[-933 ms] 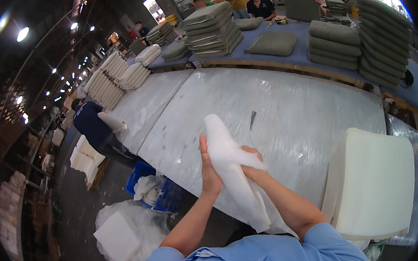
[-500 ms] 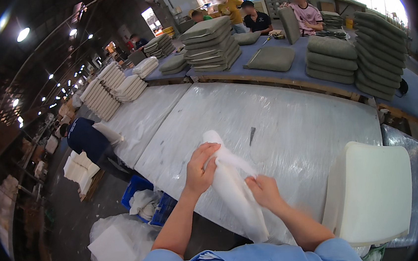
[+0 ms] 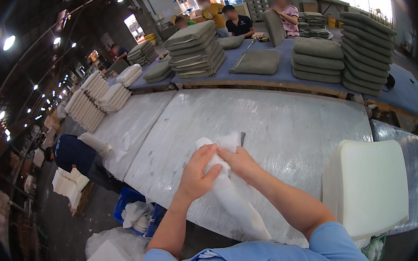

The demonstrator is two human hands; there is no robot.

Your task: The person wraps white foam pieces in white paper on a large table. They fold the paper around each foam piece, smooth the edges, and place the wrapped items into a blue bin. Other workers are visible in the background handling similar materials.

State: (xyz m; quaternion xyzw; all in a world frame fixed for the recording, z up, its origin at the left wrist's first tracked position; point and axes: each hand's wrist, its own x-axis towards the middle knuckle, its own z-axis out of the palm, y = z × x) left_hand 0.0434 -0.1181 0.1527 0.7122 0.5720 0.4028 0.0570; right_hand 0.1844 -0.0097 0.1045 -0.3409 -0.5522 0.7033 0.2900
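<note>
A white foam cushion wrapped in soft white wadding (image 3: pixel 238 210) stands on edge before me, its lower end near my shirt. My left hand (image 3: pixel 197 171) is wrapped round its far end from the left. From the right, my right hand (image 3: pixel 239 163) closes on the wadding at that same end, and the two hands nearly meet. A loose white tuft of wadding (image 3: pixel 229 140) sticks out beyond the right fingers. Just past it, a slim dark pointed tool (image 3: pixel 242 138) lies on the plastic-covered table (image 3: pixel 287 118); I cannot make out its exact kind.
White foam cushions (image 3: pixel 373 185) are stacked at the table's right. Grey-green cushion stacks (image 3: pixel 193 50) stand on a blue table (image 3: pixel 284 76) beyond, with several people behind it. A blue crate (image 3: pixel 128 199) and bagged white foam (image 3: pixel 112 258) are on the floor at left, near a bending co-worker (image 3: pixel 79 154).
My right hand has moved up and away from me, from the cushion's right side to its far end, carrying the wadding flap. My left hand keeps its hold. The whole view has shifted slightly.
</note>
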